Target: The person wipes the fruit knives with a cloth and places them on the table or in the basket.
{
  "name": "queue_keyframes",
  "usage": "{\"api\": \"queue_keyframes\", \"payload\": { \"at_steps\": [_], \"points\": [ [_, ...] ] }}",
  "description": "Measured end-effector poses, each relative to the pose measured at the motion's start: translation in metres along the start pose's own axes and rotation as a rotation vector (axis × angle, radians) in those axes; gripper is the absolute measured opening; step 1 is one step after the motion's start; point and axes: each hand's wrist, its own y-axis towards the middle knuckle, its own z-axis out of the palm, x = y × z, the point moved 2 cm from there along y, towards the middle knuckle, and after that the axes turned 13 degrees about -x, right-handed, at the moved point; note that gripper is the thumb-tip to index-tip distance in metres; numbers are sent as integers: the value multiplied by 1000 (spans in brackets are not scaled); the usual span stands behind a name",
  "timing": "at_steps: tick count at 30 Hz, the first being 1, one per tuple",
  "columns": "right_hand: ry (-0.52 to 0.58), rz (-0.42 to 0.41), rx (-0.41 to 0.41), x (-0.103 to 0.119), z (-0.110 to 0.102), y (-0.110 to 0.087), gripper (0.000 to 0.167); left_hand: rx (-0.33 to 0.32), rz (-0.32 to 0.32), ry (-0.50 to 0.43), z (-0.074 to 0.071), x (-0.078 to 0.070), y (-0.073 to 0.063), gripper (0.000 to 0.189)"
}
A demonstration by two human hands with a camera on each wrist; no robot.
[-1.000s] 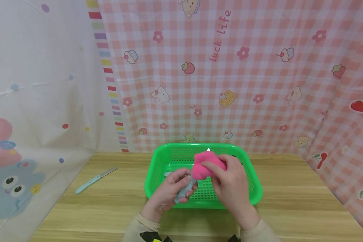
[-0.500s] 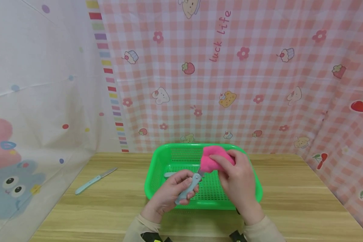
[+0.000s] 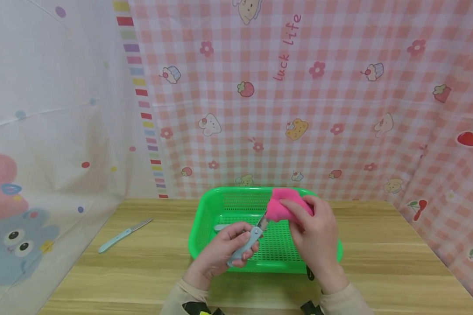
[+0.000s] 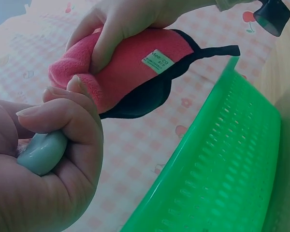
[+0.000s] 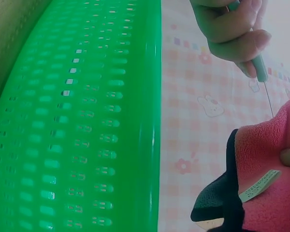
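My left hand [image 3: 228, 245] grips the pale blue handle of a knife [image 3: 244, 249], its blade slanting up and to the right above the basket. Around the far part of that blade is a pink cloth [image 3: 285, 205], pinched between the thumb and fingers of my right hand [image 3: 315, 236]. The left wrist view shows the cloth's dark trim, hanging loop and a small label [image 4: 158, 60], with the butt of the knife handle [image 4: 43, 152] in my curled left fingers. In the right wrist view a thin stretch of blade [image 5: 269, 99] runs from handle to cloth.
Below both hands stands a green perforated basket [image 3: 195, 227], with another pale blue handle [image 3: 220, 227] lying inside. A second knife [image 3: 125, 235] with a pale blue handle lies on the wooden table [image 3: 161, 271] at left. Patterned curtains [image 3: 268, 109] hang behind and at both sides.
My right hand has moved up and right with the cloth, away from the knife handle, baring the lower part of the blade. The left hand has stayed nearly still.
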Motion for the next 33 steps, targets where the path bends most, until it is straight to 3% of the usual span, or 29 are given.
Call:
{"api": "queue_keyframes", "payload": {
  "at_steps": [10, 16, 22, 28, 33],
  "points": [
    [-27, 66, 2, -5, -11, -2, 38, -41, 11, 26, -3, -3, 0, 16],
    [-38, 101, 35, -6, -16, -7, 35, -137, 15, 115, -4, -8, -2, 18],
    [-15, 92, 1, -4, -17, -9, 37, -249, 137, 268, -6, -12, -2, 25],
    [-35, 114, 62, -5, -20, -12, 35, -387, 253, 453, -6, -14, -2, 17],
    [-32, 115, 62, -6, -20, -14, 35, -503, 365, 640, -5, -17, -3, 15]
  ]
}}
